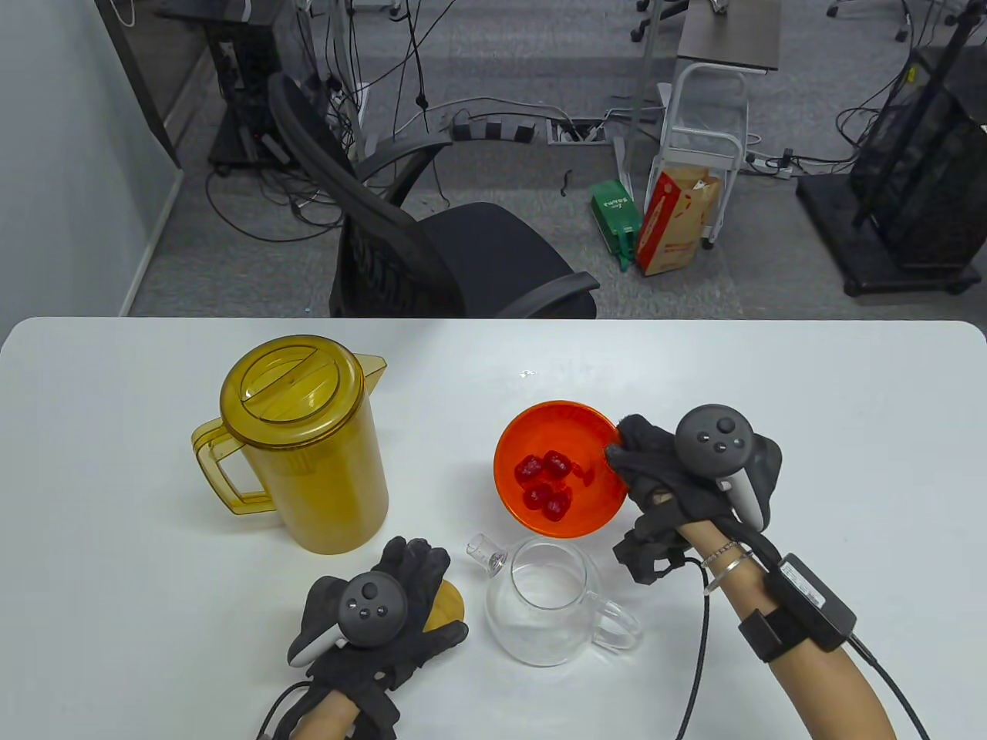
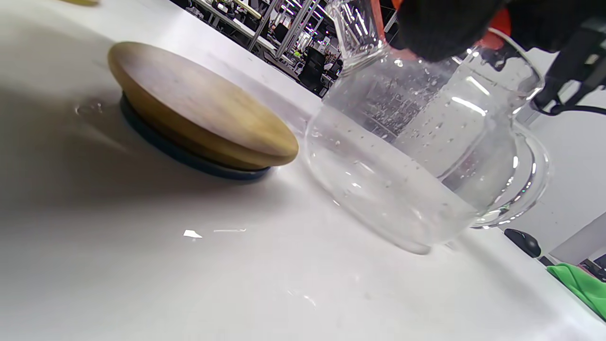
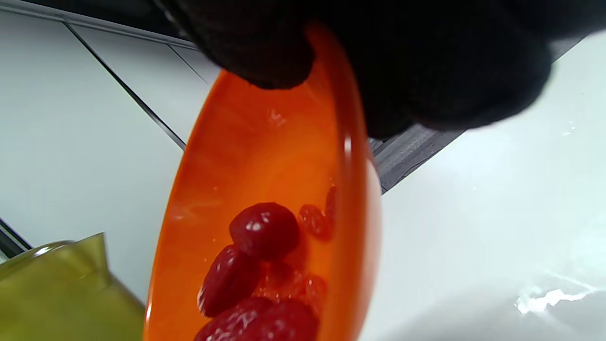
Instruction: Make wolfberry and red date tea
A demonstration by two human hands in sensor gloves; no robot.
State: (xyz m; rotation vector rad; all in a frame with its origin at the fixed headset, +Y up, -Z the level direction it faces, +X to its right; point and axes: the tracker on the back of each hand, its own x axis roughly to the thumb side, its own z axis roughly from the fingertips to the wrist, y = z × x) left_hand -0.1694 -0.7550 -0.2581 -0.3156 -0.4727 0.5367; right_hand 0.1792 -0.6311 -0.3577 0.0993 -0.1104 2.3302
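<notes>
Orange bowl: tilted above the open glass teapot, near the counter's front edge; gripped at its rim by the right hand, thumb inside the rim. Red dates: several, gathered at the bowl's low side with a few wolfberries. Wooden lid: laid flat just beside the teapot, partly covered by the left hand, fingers spread. Amber pitcher: lidded, upright, toward the counter's left rear.
</notes>
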